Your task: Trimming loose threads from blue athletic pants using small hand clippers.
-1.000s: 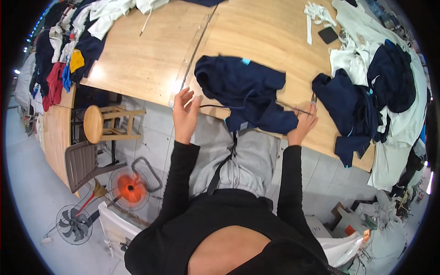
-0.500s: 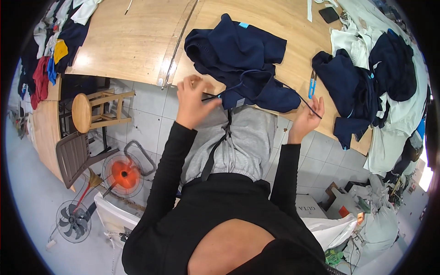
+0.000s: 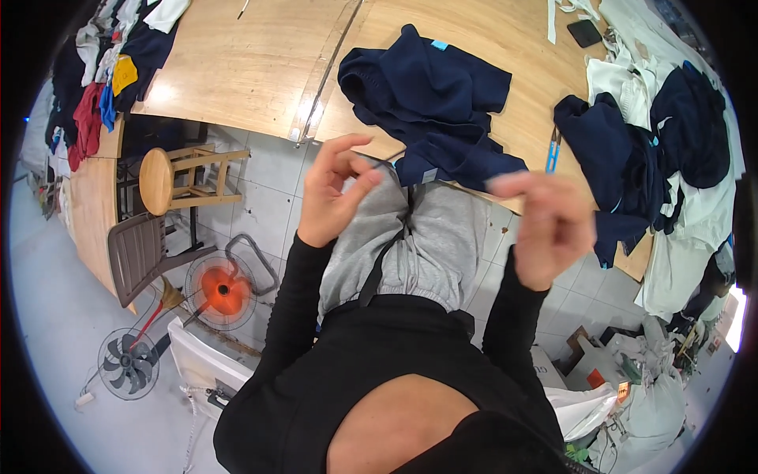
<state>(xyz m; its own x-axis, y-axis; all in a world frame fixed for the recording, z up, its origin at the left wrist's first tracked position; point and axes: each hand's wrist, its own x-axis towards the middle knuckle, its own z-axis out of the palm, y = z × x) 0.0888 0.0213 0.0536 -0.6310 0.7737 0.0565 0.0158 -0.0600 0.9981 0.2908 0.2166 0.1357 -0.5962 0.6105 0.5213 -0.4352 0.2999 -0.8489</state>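
Observation:
A navy blue hooded garment (image 3: pixel 442 91) lies bunched at the near edge of the wooden table, its lower part (image 3: pixel 458 160) hanging toward my lap. A light blue tag sits near its top and a pale label near the bottom. Just left of it, my left hand (image 3: pixel 335 193) is raised, fingers curved and thumb apart, with nothing visible between them. My right hand (image 3: pixel 557 225) is smeared by motion in front of the table edge, right of the garment, so its grip cannot be read. Close beyond it lies a small blue-handled tool (image 3: pixel 553 156).
More navy garments (image 3: pixel 612 146) and white cloth (image 3: pixel 675 241) pile up at the right. A dark flat object (image 3: pixel 584 33) lies at the far right. On the left stand a wooden stool (image 3: pixel 158 182), a brown chair (image 3: pixel 138 257) and fans, one orange (image 3: pixel 221 291).
My right hand held a dark drawstring stretched out to the right; that stretched string is no longer visible. The right hand has come nearer to me, and the garment's lower part lies flatter.

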